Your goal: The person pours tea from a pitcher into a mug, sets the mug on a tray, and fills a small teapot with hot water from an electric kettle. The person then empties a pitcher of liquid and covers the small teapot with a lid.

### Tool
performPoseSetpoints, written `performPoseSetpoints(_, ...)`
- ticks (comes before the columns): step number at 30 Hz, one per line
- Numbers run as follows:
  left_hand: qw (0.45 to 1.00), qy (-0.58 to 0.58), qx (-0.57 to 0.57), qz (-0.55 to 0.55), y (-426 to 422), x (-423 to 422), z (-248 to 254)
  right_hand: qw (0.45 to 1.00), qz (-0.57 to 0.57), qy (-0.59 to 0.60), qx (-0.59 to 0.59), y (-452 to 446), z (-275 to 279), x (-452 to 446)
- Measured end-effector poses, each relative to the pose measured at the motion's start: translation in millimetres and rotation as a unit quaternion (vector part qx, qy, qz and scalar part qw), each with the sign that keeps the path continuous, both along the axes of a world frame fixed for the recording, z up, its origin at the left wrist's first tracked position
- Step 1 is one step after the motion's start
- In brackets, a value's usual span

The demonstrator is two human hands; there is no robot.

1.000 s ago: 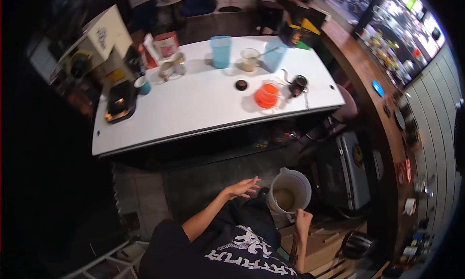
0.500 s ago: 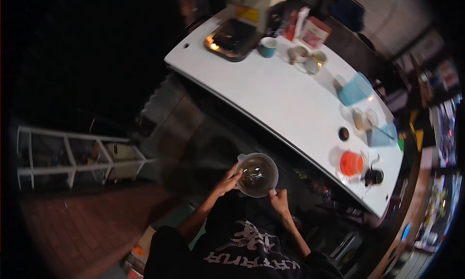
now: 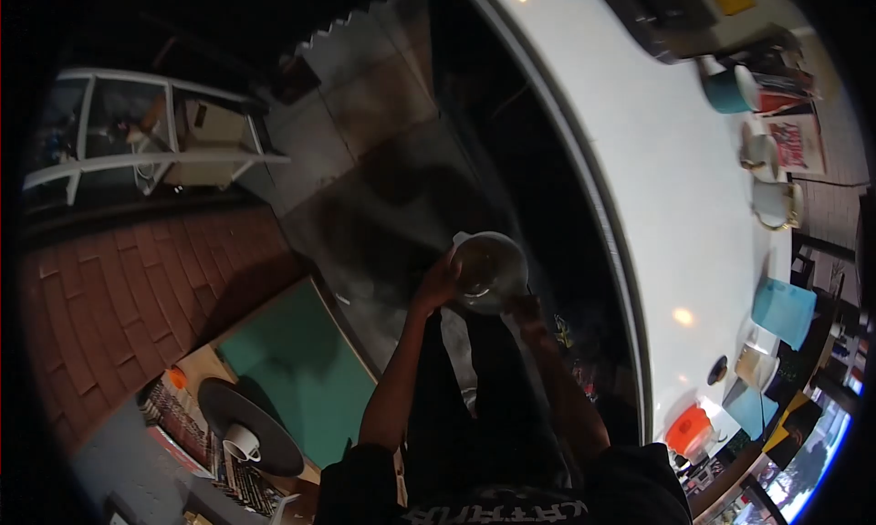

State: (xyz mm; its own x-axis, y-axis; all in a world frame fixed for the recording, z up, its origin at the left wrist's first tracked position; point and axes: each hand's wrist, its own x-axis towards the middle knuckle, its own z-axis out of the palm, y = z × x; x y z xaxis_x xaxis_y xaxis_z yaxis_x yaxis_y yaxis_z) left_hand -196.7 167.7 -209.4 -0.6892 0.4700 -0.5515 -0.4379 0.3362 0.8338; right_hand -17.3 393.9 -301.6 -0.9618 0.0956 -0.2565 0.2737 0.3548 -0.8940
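Note:
A translucent pitcher (image 3: 490, 271), seen from above, is held in front of my body over the dark floor. My left hand (image 3: 442, 280) presses against its left side near the spout. On the right, my right hand (image 3: 526, 311) is closed at the pitcher's handle, which is dim and mostly hidden by the fingers. Some liquid shows inside with a small glint.
The white table (image 3: 611, 151) curves along the right, carrying a teal cup (image 3: 730, 90), a blue container (image 3: 783, 311) and an orange vessel (image 3: 689, 428). At left are a white-framed rack (image 3: 173, 124), a green board (image 3: 290, 370) and a white mug on a round tray (image 3: 241, 442).
The view has turned left, so the table now stands at the right. My left hand, free a second ago, has come onto the pitcher, which has been carried along with both hands.

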Motion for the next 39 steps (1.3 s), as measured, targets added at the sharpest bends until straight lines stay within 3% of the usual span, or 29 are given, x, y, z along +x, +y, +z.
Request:
performPoseSetpoints(3, 0.999, 0.008, 0.035, 0.013, -4.3, 13.2, -74.8, 0.999, 0.021, 0.026, 0.012, 20.6, -67.5, 7.0)
performPoseSetpoints(4, 0.999, -0.003, 0.036, 0.017, -3.8, 19.4, -79.6, 0.999, 0.023, 0.009, 0.029, 21.5, -68.2, 2.0)
performPoseSetpoints(6, 0.954, -0.221, 0.131, 0.153, -3.5, 32.6, -86.0, 0.986, -0.013, -0.156, 0.06, 18.8, -56.0, -14.4)
performPoseSetpoints(7, 0.922, -0.291, 0.158, 0.201, -4.2, 38.9, -88.5, 0.958, -0.171, -0.227, -0.038, 14.2, -41.9, -29.1)
performPoseSetpoints(8, 0.931, -0.282, 0.118, 0.198, -7.9, 52.7, -91.6, 0.891, -0.325, -0.289, -0.131, 12.1, -38.9, -36.8)
performPoseSetpoints(10, 0.936, -0.282, 0.078, 0.194, -15.8, 81.6, -102.5, 0.88, -0.372, -0.263, -0.133, 32.3, -73.0, -22.2)
performPoseSetpoints(12, 0.944, -0.297, 0.081, 0.121, -25.3, 101.8, -121.4, 0.869, -0.419, -0.226, -0.135, 67.4, -118.1, 5.4)
performPoseSetpoints(13, 0.943, -0.301, 0.081, 0.119, -26.2, 108.4, -125.5, 0.921, -0.307, -0.239, -0.015, 89.9, -142.7, 22.8)
performPoseSetpoints(15, 0.928, -0.351, 0.052, 0.114, -27.0, 115.9, -135.4, 0.945, -0.187, -0.247, 0.104, 131.7, -185.9, 55.0)
performPoseSetpoints(18, 0.926, -0.354, 0.069, 0.108, -29.2, 122.0, -154.4, 0.97, -0.103, -0.13, 0.178, 154.9, -196.9, 70.0)
performPoseSetpoints(19, 0.925, -0.358, 0.069, 0.106, -27.8, 120.4, -157.1, 0.956, -0.252, -0.144, -0.046, 144.6, -164.7, 35.5)
performPoseSetpoints(20, 0.927, -0.353, 0.068, 0.11, -24.9, 114.5, -156.0, 0.872, -0.385, -0.146, -0.266, 138.3, -144.8, 13.8)
performPoseSetpoints(23, 0.93, -0.343, 0.07, 0.109, -12.2, 98.6, -157.1, 0.845, -0.416, -0.138, -0.306, 157.0, -171.8, 40.0)
performPoseSetpoints(29, 0.93, -0.34, 0.09, 0.11, 15.5, 91.5, -183.0, 0.732, -0.454, -0.087, -0.5, 183.1, -210.0, 91.4)
performPoseSetpoints(31, 0.929, -0.342, 0.093, 0.104, 24.6, 95.4, -189.6, 0.688, -0.412, -0.07, -0.593, 180.5, -208.3, 100.4)
performPoseSetpoints(33, 0.933, -0.34, 0.089, 0.078, 32.0, 93.4, -187.8, 0.632, -0.279, -0.033, -0.723, 176.8, -206.8, 105.6)
performPoseSetpoints(35, 0.933, -0.34, 0.093, 0.071, 37.7, 91.2, -182.0, 0.722, -0.497, -0.118, -0.466, 181.5, -200.5, 106.7)
performPoseSetpoints(36, 0.933, -0.34, 0.1, 0.066, 39.1, 89.4, -178.7, 0.721, -0.497, -0.113, -0.469, 197.3, -216.9, 124.1)
performPoseSetpoints(37, 0.928, -0.353, 0.1, 0.065, 39.1, 86.7, -175.5, 0.727, -0.399, -0.1, -0.55, 220.0, -247.6, 152.7)
performPoseSetpoints(39, 0.932, -0.341, 0.103, 0.06, 38.5, 83.0, -168.5, 0.723, -0.291, -0.077, -0.622, 222.9, -249.9, 170.5)
